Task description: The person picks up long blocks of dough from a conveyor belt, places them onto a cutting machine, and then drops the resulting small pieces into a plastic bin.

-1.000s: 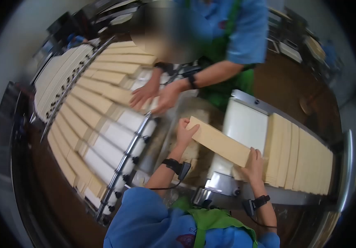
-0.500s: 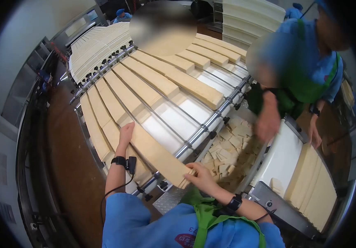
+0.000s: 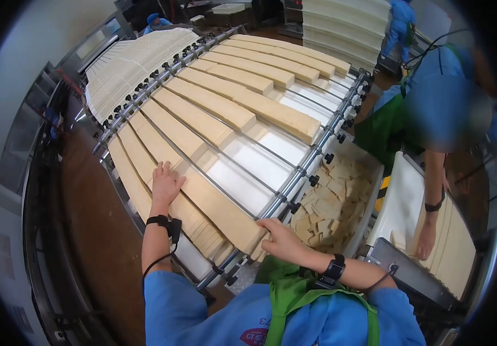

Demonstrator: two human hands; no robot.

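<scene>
A long row of thin pale-yellow sheets (image 3: 219, 205), packed on edge like a bar, lies between metal rods on the sloping white table (image 3: 248, 167). My left hand (image 3: 166, 183) rests on the far end of this row, fingers spread and slightly bent. At the near end, by the front rail, my right hand (image 3: 283, 241) curls its fingers around the end sheets; its thumb is partly hidden. To the left, beneath my left forearm, is another row (image 3: 193, 222), with separate sheets showing at its near end.
A bin of broken sheet pieces (image 3: 335, 196) stands beyond the front rail (image 3: 317, 158), which carries black knobs. On the right, a co-worker's hand (image 3: 426, 239) touches stacked sheets (image 3: 447, 245) beside a white belt (image 3: 401, 196). More rows (image 3: 202, 104) lie farther up the table.
My left hand has gone from curled to spread on the row. The row's near end sits closer to the rail. The co-worker's arm has moved from over the bin to the right-hand stack.
</scene>
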